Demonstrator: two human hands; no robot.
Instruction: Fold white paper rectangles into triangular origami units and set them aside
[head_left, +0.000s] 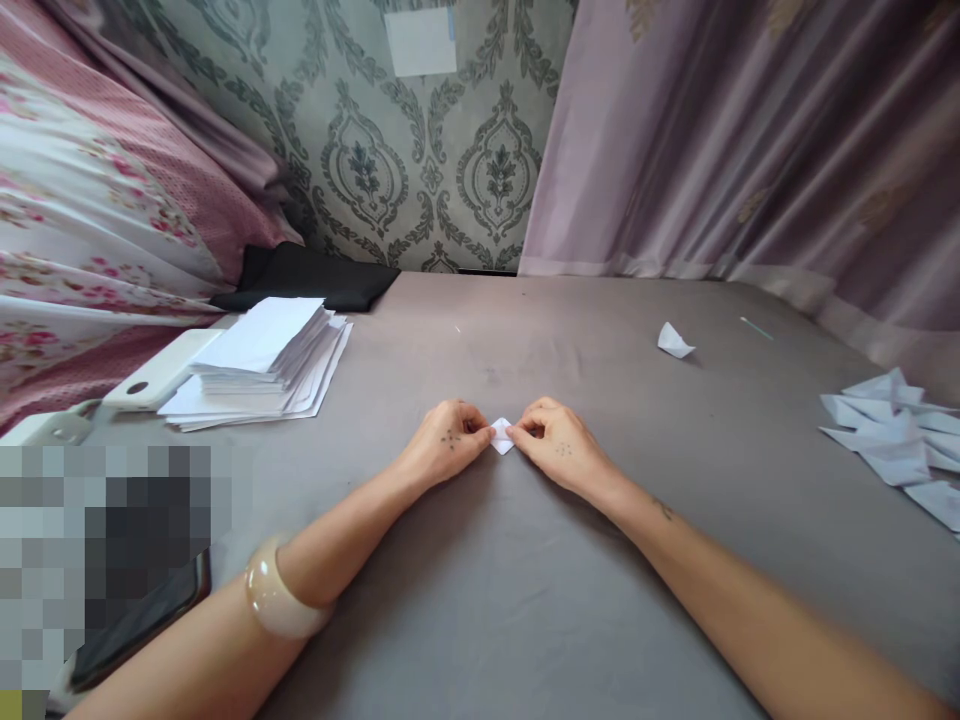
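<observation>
A small folded piece of white paper (502, 438) is held between my two hands over the middle of the grey cloth surface (517, 600). It shows as a little diamond shape. My left hand (453, 440) pinches its left corner between thumb and fingers. On the other side, my right hand (556, 444) grips the right corner the same way. Both wrists come in from the lower edge, and a pale bangle (277, 590) sits on the left forearm. The fingers partly cover the paper's sides.
A stack of white paper (259, 350) lies at the left beside a white device (161, 368), with a black cloth (315, 275) behind. One folded paper piece (675, 341) stands farther back on the right. Several folded paper boats (892, 425) are heaped at the right edge.
</observation>
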